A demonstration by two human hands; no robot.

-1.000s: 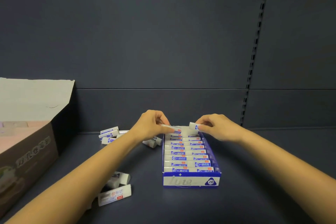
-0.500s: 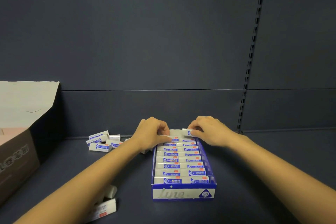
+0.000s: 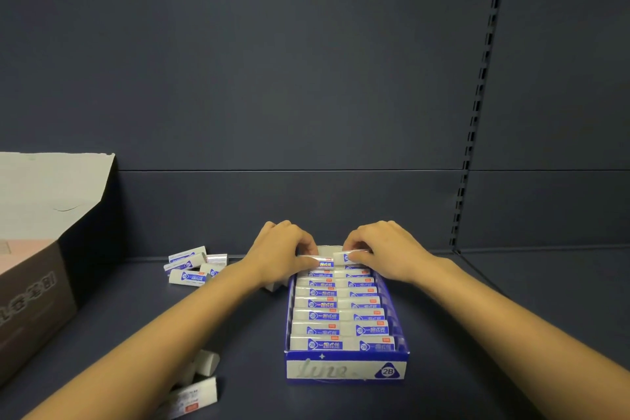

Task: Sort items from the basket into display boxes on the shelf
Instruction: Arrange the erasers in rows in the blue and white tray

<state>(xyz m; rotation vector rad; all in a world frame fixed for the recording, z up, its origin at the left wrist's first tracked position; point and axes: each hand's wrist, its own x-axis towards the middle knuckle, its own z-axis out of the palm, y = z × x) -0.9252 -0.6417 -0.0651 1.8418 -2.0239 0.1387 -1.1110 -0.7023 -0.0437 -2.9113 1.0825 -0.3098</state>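
**Both hands up at the back of the eraser box**

So the blue box [image 3: 341,370] sits on the dark shelf [image 3: 511,334], a bit right of centre, with "2B" on its front panel. It's packed with two columns of erasers [image 3: 320,329], labels showing, row after row from front to back.

Both hands are at the far end of it. The left hand [image 3: 283,251] has its fingers curled over the left eraser [image 3: 325,263] with the thumb pinching from the near side. The right hand [image 3: 381,249] does the same with the right eraser [image 3: 342,257]. Those two lie end to end, nearly touching, right over the last row. Can't tell if they're seated in the box or just above it.

Left of the box, behind the left forearm, a small pile [image 3: 189,266] of the same erasers lies near the back wall. A couple of strays [image 3: 201,385] sit down by the bottom edge, partly hidden by that arm. A brown carton [image 3: 34,283] with its flap up fills the left edge, something pink inside.
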